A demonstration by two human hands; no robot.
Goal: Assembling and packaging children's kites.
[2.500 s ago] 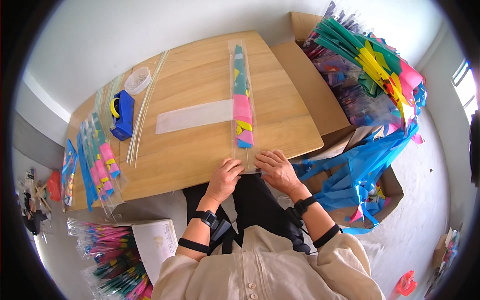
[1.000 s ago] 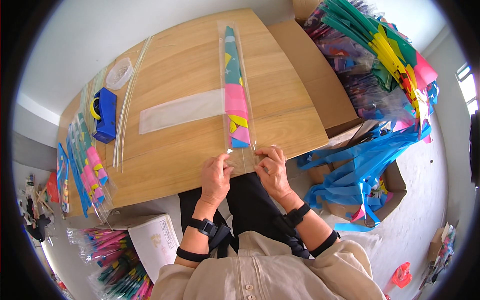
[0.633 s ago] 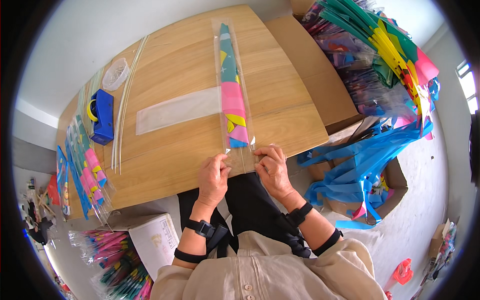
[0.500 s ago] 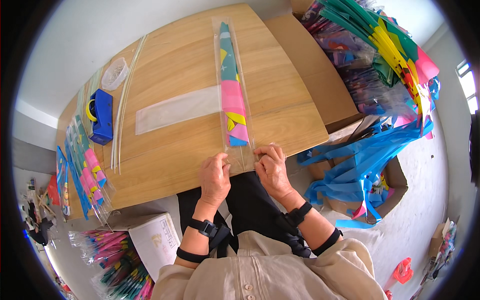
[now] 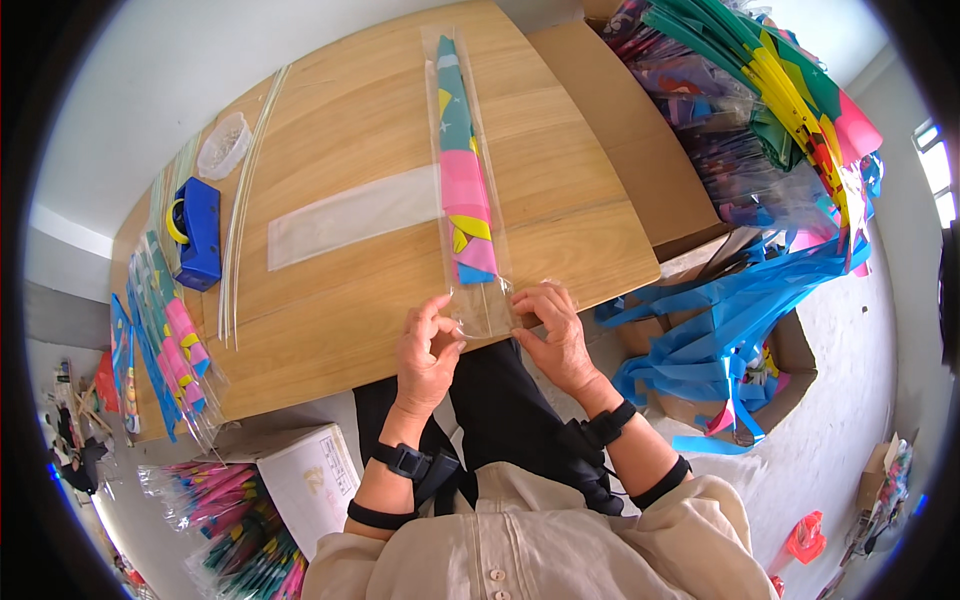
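A clear plastic sleeve (image 5: 487, 315) lies lengthwise on the wooden table. Inside it is a narrow folded piece of printed sheet (image 5: 465, 185), green at the far end, then pink, yellow and blue. My left hand (image 5: 424, 355) is at the left side of the sleeve's near end, thumb and forefinger apart, fingertips at the plastic's edge. On the other side, my right hand (image 5: 555, 335) has its fingers curled at the sleeve's right edge, with film showing about the fingertips. A flat, frosted plastic strip (image 5: 350, 222) lies crosswise, its right end by the sleeve.
Left on the table are a blue tape dispenser (image 5: 200, 235), a clear plastic bowl (image 5: 224, 146), thin white rods (image 5: 243, 200) and packed sleeves (image 5: 172, 335). Cardboard boxes (image 5: 625, 140) with colourful packs and blue strips (image 5: 700, 325) stand right. A white box (image 5: 312, 475) is below left.
The sleeve and its folded sheet have shifted slightly away from me. My left thumb and forefinger have spread apart. My right hand stays at the sleeve's edge.
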